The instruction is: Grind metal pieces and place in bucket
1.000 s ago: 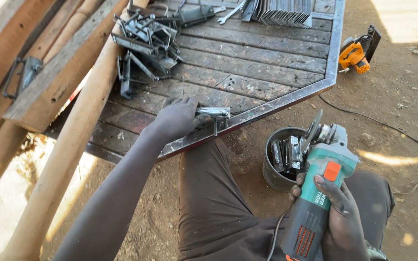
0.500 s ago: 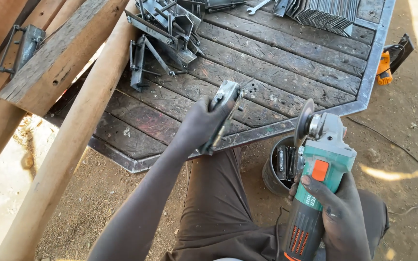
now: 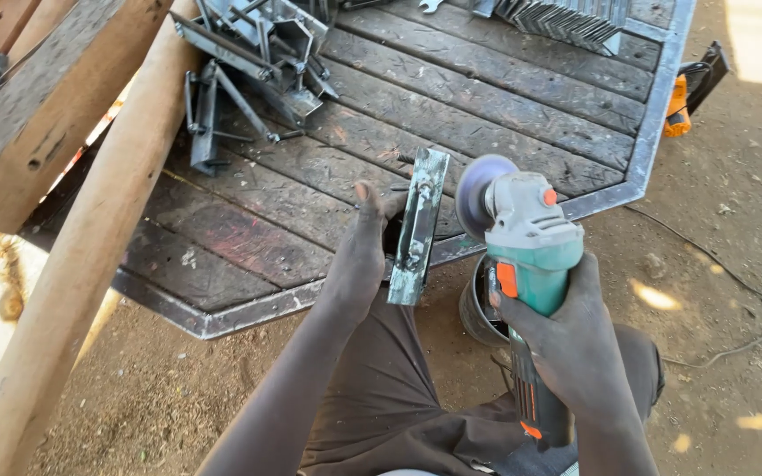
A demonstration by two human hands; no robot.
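Steel, flat and paint-flecked: the left hand (image 3: 365, 251) clamps a narrow metal strip (image 3: 418, 225) between thumb and curled fingers, gripping its lower half so the piece stands nearly upright just over the near edge of the platform (image 3: 222, 319). The thumb tip lies close beside the strip's left face; the other fingers are hidden behind it, so how far they reach across cannot be told. The right hand (image 3: 566, 339) wraps all its fingers tight round the teal body of an angle grinder (image 3: 529, 256), whose disc (image 3: 478, 196) sits just beside the strip's upper right edge, touching or nearly so.

The risks follow from that closeness. The strip is held freehand, with no clamp, so if the disc bites it could snatch the piece or twist it out of the grip, and the left fingers sit near the wheel's path. One-handed control of the grinder leaves little resistance to a kick, and I see no guard from this angle. Bare skin and the dark trousers (image 3: 381, 397) below would catch sparks and hot grit. The grinder's cord (image 3: 707, 251) trails over the dirt on the right and may snag. Under the grinder stands a dark can (image 3: 478, 308), and loose steel brackets (image 3: 257, 62) crowd the platform's far left corner, well apart.
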